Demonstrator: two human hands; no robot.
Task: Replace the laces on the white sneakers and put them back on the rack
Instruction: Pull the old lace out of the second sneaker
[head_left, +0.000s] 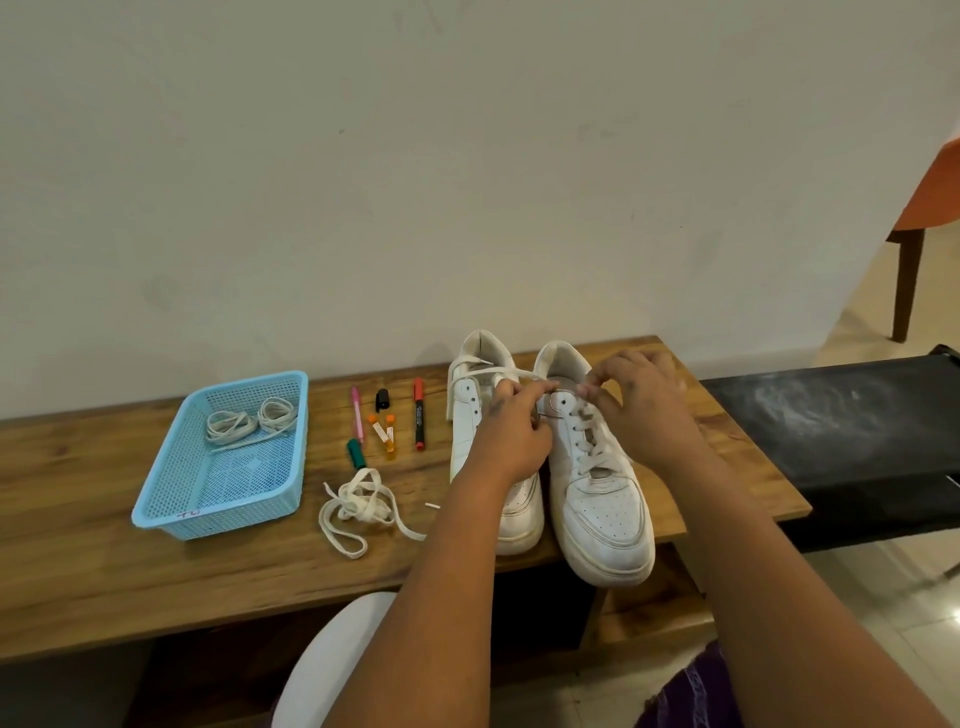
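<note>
Two white sneakers stand side by side on the wooden bench (156, 587), toes toward me. The right sneaker (597, 499) is laced up its front. My left hand (511, 426) pinches a white lace end at that shoe's top left eyelets. My right hand (641, 402) pinches the lace at the top right eyelets. A lace strand (493, 373) runs from my left hand across the collar of the left sneaker (470, 415), which is partly hidden behind my left forearm. A loose tangled white lace (358, 506) lies on the bench left of the shoes.
A light blue plastic basket (171, 499) at the left holds coiled laces (254, 423). Several markers (418, 421) and caps lie between the basket and the shoes. A black fabric rack shelf (841, 431) adjoins the bench on the right. An orange chair (930, 197) stands far right.
</note>
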